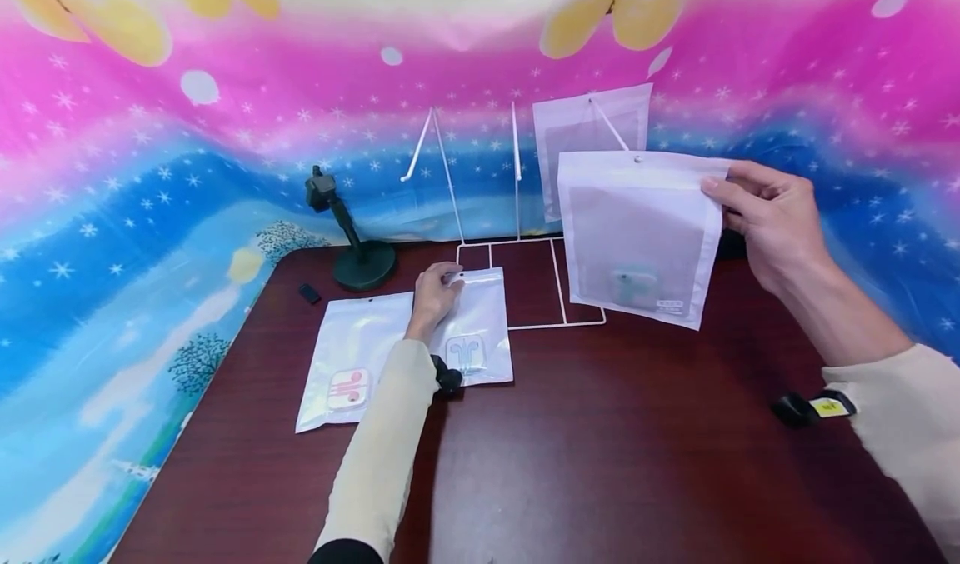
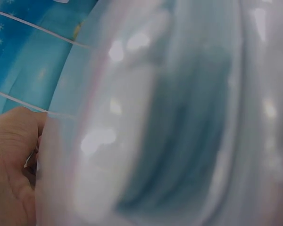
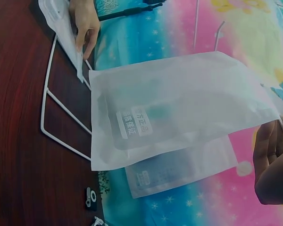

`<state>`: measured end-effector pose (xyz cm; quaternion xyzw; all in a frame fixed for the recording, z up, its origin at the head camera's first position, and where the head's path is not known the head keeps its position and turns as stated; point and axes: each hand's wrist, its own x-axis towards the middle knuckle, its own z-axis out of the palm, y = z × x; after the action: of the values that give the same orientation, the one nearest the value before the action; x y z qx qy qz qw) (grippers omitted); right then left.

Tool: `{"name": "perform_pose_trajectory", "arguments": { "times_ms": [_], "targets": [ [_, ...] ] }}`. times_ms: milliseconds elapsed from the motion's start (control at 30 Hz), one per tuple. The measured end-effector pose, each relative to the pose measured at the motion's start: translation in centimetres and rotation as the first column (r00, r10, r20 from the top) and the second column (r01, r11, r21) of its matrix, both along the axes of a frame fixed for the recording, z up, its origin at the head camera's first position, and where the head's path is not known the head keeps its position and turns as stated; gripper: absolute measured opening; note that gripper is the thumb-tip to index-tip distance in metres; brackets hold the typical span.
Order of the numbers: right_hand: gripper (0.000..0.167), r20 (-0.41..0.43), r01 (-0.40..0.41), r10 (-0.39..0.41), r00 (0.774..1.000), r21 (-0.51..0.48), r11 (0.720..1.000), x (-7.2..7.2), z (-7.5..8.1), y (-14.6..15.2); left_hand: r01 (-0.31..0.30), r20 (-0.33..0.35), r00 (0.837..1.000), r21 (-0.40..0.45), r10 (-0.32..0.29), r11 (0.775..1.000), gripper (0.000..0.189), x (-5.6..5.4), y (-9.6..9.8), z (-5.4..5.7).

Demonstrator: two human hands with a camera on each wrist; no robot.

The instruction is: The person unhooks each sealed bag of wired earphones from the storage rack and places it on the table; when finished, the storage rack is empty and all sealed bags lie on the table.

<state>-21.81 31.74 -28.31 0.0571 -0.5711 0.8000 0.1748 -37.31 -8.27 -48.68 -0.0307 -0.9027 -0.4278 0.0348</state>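
Observation:
My right hand (image 1: 780,214) pinches the top right corner of a frosted white zip bag (image 1: 637,206) with a green earphone case (image 1: 633,286) showing dimly inside. The hole at the bag's top edge is at the tip of a white wire hook (image 1: 609,122). Behind it, another frosted bag (image 1: 553,160) hangs on that hook. Over the table, my left hand (image 1: 437,291) grips the top edge of a white zip bag (image 1: 480,314) with blue earphones (image 1: 467,353) in a clear case. In the left wrist view, this blurred bag (image 2: 113,155) fills most of the picture.
The white wire rack (image 1: 557,326) stands at the table's back edge, with two bare hooks on its left. Left of my left hand lies a bag (image 1: 375,322) with pink earphones (image 1: 348,389). A black stand (image 1: 363,264) and a small black object (image 1: 309,293) are at the back left.

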Motion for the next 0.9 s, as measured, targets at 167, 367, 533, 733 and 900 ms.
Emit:
{"name": "perform_pose_trajectory", "arguments": {
  "times_ms": [167,367,533,733,900],
  "targets": [
    [0.025,-0.020,-0.019,0.018,1.000,-0.020,1.000,0.6,-0.1,-0.1,-0.003,-0.004,1.000,-0.001,0.003,1.000,0.033,-0.2,0.0,0.1],
    [0.023,0.009,-0.077,0.077,0.997,0.006,0.997,1.0,-2.6,-0.7,0.001,0.006,1.000,-0.014,-0.001,1.000,0.033,-0.3,0.2,-0.1],
    [0.021,0.108,-0.112,0.101,0.989,0.102,0.988,0.6,-5.1,-1.4,0.001,-0.006,1.000,-0.017,-0.001,1.000,0.032,-0.2,0.3,-0.1],
    [0.019,0.216,-0.104,0.062,0.974,0.190,0.976,-0.4,-7.2,-1.5,-0.009,-0.006,1.000,-0.020,0.009,1.000,0.031,-0.1,0.3,0.0],
    [0.018,0.269,-0.087,0.032,0.963,0.195,0.977,-2.1,-9.1,-1.2,-0.017,0.011,1.000,-0.028,0.017,0.999,0.031,-0.1,0.1,-0.1]
  ]
}}
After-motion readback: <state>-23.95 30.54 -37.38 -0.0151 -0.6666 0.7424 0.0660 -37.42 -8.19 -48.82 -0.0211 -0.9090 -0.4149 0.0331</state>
